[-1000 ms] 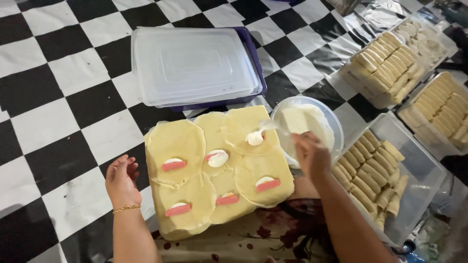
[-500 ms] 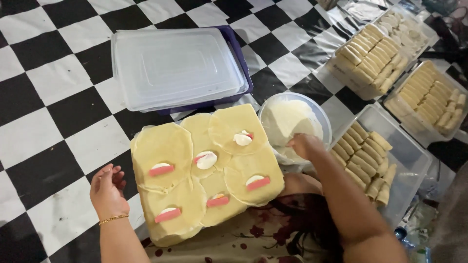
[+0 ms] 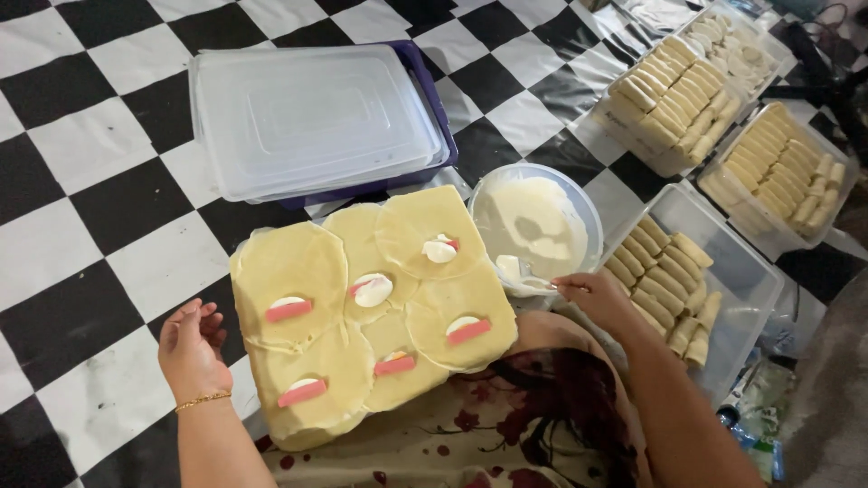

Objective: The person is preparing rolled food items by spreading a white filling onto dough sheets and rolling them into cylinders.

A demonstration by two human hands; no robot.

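Observation:
Several round yellow wrappers (image 3: pixel 362 298) lie spread on a board in front of me, each topped with a pink sausage strip and a white dollop. My right hand (image 3: pixel 599 303) grips a spoon (image 3: pixel 529 280) whose tip rests at the near rim of a clear bowl of white cream (image 3: pixel 535 221). My left hand (image 3: pixel 192 348) hovers open over the floor just left of the board, a gold bracelet on its wrist.
A stack of clear lidded boxes (image 3: pixel 312 122) sits behind the board. Three clear trays of rolled yellow wraps stand to the right: one close by (image 3: pixel 696 280), two farther back (image 3: pixel 678 90) (image 3: pixel 778 176). The floor is black-and-white checkered.
My right hand has shifted right from the wrappers to the bowl's near rim, now with the spoon in it. My left hand stays beside the board.

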